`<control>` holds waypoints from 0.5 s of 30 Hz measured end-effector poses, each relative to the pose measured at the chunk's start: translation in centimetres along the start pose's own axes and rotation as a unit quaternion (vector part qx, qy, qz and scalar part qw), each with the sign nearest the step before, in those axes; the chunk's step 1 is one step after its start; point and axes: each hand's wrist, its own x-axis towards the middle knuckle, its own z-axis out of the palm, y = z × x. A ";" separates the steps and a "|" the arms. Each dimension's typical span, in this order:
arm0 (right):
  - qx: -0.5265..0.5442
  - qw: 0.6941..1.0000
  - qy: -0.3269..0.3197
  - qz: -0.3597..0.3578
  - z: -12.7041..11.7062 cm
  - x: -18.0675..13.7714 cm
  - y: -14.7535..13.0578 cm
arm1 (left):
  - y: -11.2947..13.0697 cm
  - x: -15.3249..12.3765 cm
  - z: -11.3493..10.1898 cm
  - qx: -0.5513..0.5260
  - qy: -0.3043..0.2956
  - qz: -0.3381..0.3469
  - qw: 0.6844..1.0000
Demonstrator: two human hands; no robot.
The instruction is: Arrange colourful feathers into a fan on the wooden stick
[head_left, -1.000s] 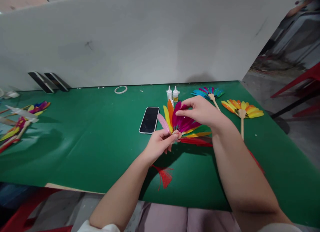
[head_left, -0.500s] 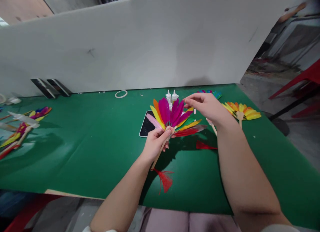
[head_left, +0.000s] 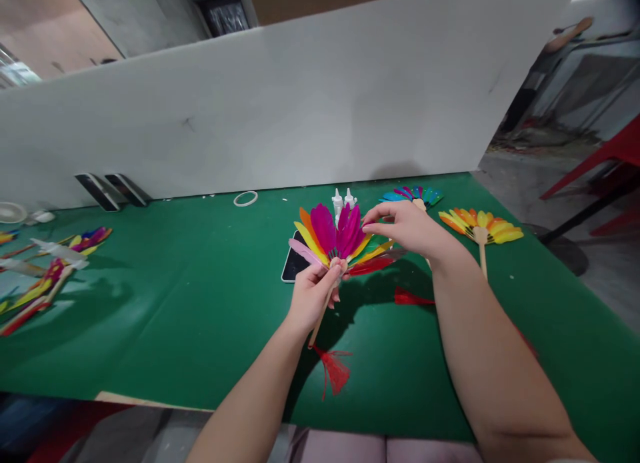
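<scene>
My left hand [head_left: 316, 291] is closed round the top of the wooden handle of a feather fan, and the fan stands tilted above the table. Magenta feathers [head_left: 324, 231] fill its middle, with yellow, orange, pink, green and red ones at the sides. From the handle's lower end hangs a red tassel [head_left: 334, 371]. My right hand [head_left: 400, 226] is at the fan's right side, its fingertips pinched at the edge of a magenta feather; the exact grip is partly hidden. Behind the fan lies a phone [head_left: 294, 264], partly covered. Two white glue bottles [head_left: 344, 200] stand further back.
A yellow-orange feather fan [head_left: 481, 228] and a blue-purple one [head_left: 413, 196] lie on the green table [head_left: 200, 330] to the right. Loose feathers [head_left: 55, 270] are piled at left. A tape ring [head_left: 245, 198] and two dark flat objects [head_left: 111, 191] are near the white panel [head_left: 280, 116].
My right hand has moved down along the fan's right side, from the feather tips to the magenta feather's edge. The blue-purple fan shows more. The view has shifted slightly.
</scene>
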 end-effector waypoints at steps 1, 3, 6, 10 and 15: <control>0.004 1.000 -0.005 -0.001 0.1 0.1 0.1 | 0.0 0.0 0.0 0.008 -0.001 0.001 1.000; 0.020 1.000 -0.016 -0.002 0.3 0.2 0.2 | 0.0 -0.1 0.1 0.022 -0.004 0.000 1.000; 0.035 0.999 -0.024 0.001 0.4 0.3 0.1 | 0.0 -0.1 0.2 0.024 -0.006 -0.004 1.000; 0.031 0.999 -0.033 0.003 0.5 0.2 0.0 | 0.0 0.1 0.1 0.000 -0.009 -0.020 1.000; 0.039 0.999 -0.029 0.019 0.7 0.2 0.0 | -0.2 0.4 0.1 -0.046 -0.026 -0.042 0.998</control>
